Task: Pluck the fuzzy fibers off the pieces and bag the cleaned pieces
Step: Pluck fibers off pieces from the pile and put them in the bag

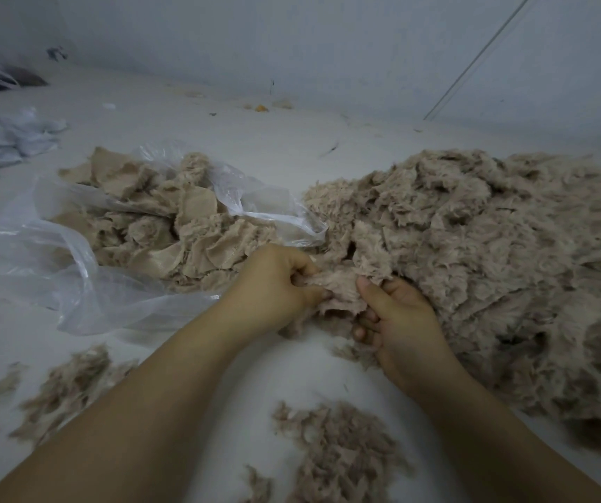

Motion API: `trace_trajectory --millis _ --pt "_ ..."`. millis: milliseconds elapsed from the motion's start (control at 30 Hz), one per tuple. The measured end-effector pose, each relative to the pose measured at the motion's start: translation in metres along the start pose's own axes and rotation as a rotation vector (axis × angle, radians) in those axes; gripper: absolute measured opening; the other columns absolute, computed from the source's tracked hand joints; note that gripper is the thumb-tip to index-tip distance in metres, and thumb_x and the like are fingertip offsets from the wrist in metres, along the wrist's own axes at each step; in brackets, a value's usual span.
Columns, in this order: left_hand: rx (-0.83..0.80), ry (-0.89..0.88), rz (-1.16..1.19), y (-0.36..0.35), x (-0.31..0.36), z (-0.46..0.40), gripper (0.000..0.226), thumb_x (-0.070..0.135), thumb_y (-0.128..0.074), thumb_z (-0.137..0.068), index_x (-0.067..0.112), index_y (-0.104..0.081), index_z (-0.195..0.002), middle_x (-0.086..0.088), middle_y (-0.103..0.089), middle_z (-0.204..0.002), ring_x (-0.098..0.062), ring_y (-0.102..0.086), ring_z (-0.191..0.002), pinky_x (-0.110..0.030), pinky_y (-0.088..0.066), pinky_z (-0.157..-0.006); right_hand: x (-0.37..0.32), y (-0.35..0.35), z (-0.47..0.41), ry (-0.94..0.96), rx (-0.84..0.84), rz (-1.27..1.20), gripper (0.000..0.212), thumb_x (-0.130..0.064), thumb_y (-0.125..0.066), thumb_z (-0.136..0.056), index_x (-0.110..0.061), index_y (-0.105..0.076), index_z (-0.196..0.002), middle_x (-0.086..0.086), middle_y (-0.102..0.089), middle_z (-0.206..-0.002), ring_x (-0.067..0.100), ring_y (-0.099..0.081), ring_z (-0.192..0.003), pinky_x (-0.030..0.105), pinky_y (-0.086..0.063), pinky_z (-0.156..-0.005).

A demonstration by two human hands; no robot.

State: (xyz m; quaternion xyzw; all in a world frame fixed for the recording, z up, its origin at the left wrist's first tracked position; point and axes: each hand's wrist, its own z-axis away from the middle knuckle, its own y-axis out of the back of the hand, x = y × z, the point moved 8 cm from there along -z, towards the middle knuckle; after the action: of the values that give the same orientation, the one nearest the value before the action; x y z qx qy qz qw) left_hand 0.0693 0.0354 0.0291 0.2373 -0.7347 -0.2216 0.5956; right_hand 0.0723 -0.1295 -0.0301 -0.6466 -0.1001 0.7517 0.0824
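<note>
Clear plastic bag point(74, 255) holds beige cleaned pieces point(168, 226)

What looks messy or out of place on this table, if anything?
Loose tufts of plucked fuzz lie scattered at the near edge of the table, outside any bag. The clear bag lies slumped open on its side, cleaned pieces spilling toward its mouth. A small orange scrap sits by the wall.

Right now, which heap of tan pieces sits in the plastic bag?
The left heap, showing smooth woven backing inside the clear bag; the big fuzzy pile on the right lies loose.
</note>
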Motion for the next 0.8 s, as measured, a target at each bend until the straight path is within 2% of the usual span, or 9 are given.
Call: trace_trajectory --millis 133,267,333,400,467,567,667,733,800 --pt "0.049 0.086 0.162 0.012 -0.001 0.004 0.029 0.019 -0.081 -0.08 0.008 -0.062 -0.061 0.0 -0.058 -0.042 -0.013 -0.045 -0.026 -0.018 -0.034 -0.032 0.002 0.001 -0.002 -0.011 0.007 -0.003 0.016 -0.019 -0.059 -0.099 -0.003 -0.061 -0.1 0.002 -0.04 -0.056 0.01 -0.038 -0.044 0.023 -0.04 -0.04" --pt "0.233 0.066 0.297 0.036 0.006 0.008 0.034 0.016 -0.078 -0.082 0.002 -0.058 -0.059 -0.013 -0.058 -0.041 -0.02 -0.055 -0.029 -0.014 -0.032 -0.032 0.001 0.002 -0.001 -0.01 0.017 -0.003 0.015 -0.018 -0.06 -0.098 -0.003 -0.059 -0.094 0.004 -0.041 -0.053 0.011 -0.038 -0.044 0.022 -0.04 -0.04" --pt "0.286 0.089 0.4 0.041 0.002 0.008 0.031 0.015 -0.076 -0.084 0.005 -0.058 -0.06 -0.019 -0.058 -0.043 -0.023 -0.055 -0.032 -0.014 -0.029 -0.032 0.001 0.002 0.0 -0.014 -0.007 0.003 0.021 -0.018 -0.061 -0.097 0.002 -0.06 -0.105 0.013 -0.048 -0.068 0.015 -0.043 -0.051 0.023 -0.041 -0.04" --pt "0.151 0.043 0.393 0.025 0.011 0.008 0.017 0.015 -0.074 -0.085 0.011 -0.068 -0.069 -0.008 -0.065 -0.051 -0.016 -0.055 -0.033 -0.017 -0.032 -0.032 -0.001 0.0 0.001 -0.003 -0.035 0.025 0.023 -0.018 -0.064 -0.095 0.002 -0.062 -0.107 0.018 -0.055 -0.08 0.017 -0.047 -0.054 0.024 -0.043 -0.042" --pt "-0.016 -0.067 0.298 0.003 0.026 0.013 0.006 0.014 -0.076 -0.083 0.02 -0.077 -0.084 0.01 -0.069 -0.063 -0.003 -0.06 -0.047 -0.018 -0.044 -0.043 -0.004 -0.003 0.003 0.007 -0.062 0.049 0.022 -0.015 -0.066 -0.093 0.001 -0.062 -0.108 0.019 -0.06 -0.082 0.017 -0.051 -0.056 0.024 -0.044 -0.044" --pt "-0.15 -0.183 0.059 -0.023 0.031 0.014 0.025 0.01 -0.071 -0.086 0.021 -0.074 -0.108 0.007 -0.073 -0.093 -0.003 -0.064 -0.082 -0.012 -0.048 -0.07 -0.004 -0.005 0.003 -0.004 -0.102 -0.018 0.012 -0.006 -0.063 -0.093 -0.008 -0.051 -0.093 0.011 -0.059 -0.067 0.016 -0.052 -0.052 0.024 -0.043 -0.042" --pt "-0.19 -0.224 -0.211 -0.032 0.025 0.011 0.031 0.002 -0.059 -0.087 0.011 -0.065 -0.117 -0.007 -0.065 -0.101 -0.017 -0.058 -0.091 -0.024 -0.044 -0.077 -0.004 -0.003 0.002 0.008 -0.091 -0.042 0.029 -0.008 -0.062 -0.094 -0.018 -0.041 -0.076 0.001 -0.04 -0.054 0.01 -0.039 -0.046 0.023 -0.039 -0.041" --pt "-0.1 -0.207 -0.137 -0.022 0.025 0.008 0.032 -0.002 -0.058 -0.086 0.01 -0.067 -0.114 -0.005 -0.065 -0.095 -0.009 -0.056 -0.083 -0.026 -0.046 -0.078 -0.006 -0.005 0.003 0.044 -0.115 -0.007 0.031 -0.011 -0.061 -0.095 -0.017 -0.048 -0.067 -0.002 -0.041 -0.052 0.007 -0.037 -0.044 0.022 -0.038 -0.042" --pt "0.022 -0.123 0.154 -0.005 0.02 0.007 0.031 -0.004 -0.063 -0.085 0.015 -0.07 -0.108 0.009 -0.064 -0.081 0.001 -0.056 -0.068 -0.013 -0.045 -0.063 -0.008 -0.008 0.004 0.065 -0.144 0.028 0.032 -0.017 -0.063 -0.093 -0.02 -0.061 -0.061 -0.004 -0.041 -0.052 0.006 -0.037 -0.045 0.022 -0.038 -0.043"
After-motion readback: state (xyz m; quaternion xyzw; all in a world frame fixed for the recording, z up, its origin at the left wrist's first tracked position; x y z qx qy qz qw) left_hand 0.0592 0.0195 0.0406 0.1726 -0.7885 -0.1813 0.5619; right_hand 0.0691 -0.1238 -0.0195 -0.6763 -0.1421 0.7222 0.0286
